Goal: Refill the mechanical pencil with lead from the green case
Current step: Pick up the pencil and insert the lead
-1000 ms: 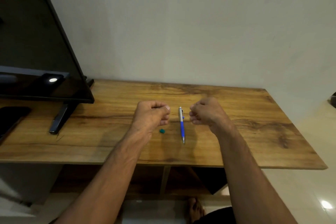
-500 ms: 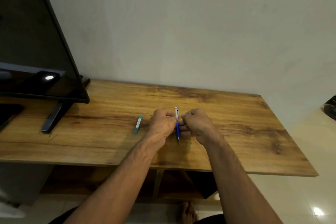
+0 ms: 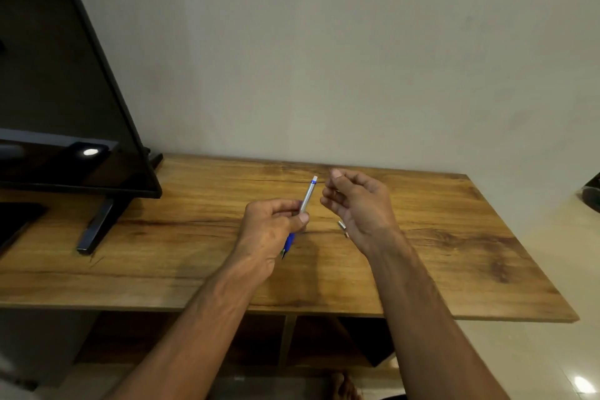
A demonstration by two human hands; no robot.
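My left hand (image 3: pixel 276 230) grips the mechanical pencil (image 3: pixel 307 195) by its middle and holds it tilted above the table. The pencil's silver upper end points up and to the right, and its blue grip and tip stick out below my fingers. My right hand (image 3: pixel 357 204) hovers just right of the pencil's top end with its fingers curled and the thumb near the fingertips. Nothing shows between them. A small silver piece (image 3: pixel 342 225) lies on the wooden table (image 3: pixel 454 237) under my right hand. The green case is hidden from view.
A black TV (image 3: pixel 65 107) on a stand (image 3: pixel 97 227) fills the left side of the table. The wall runs along the table's far edge. A dark object (image 3: pixel 592 195) sits off the right edge. A bare foot (image 3: pixel 345 388) shows on the floor below.
The pencil has been lifted off the table into my left hand and tilted. My right hand has drawn away to the right. The green case is out of sight and a small silver piece now lies on the table.
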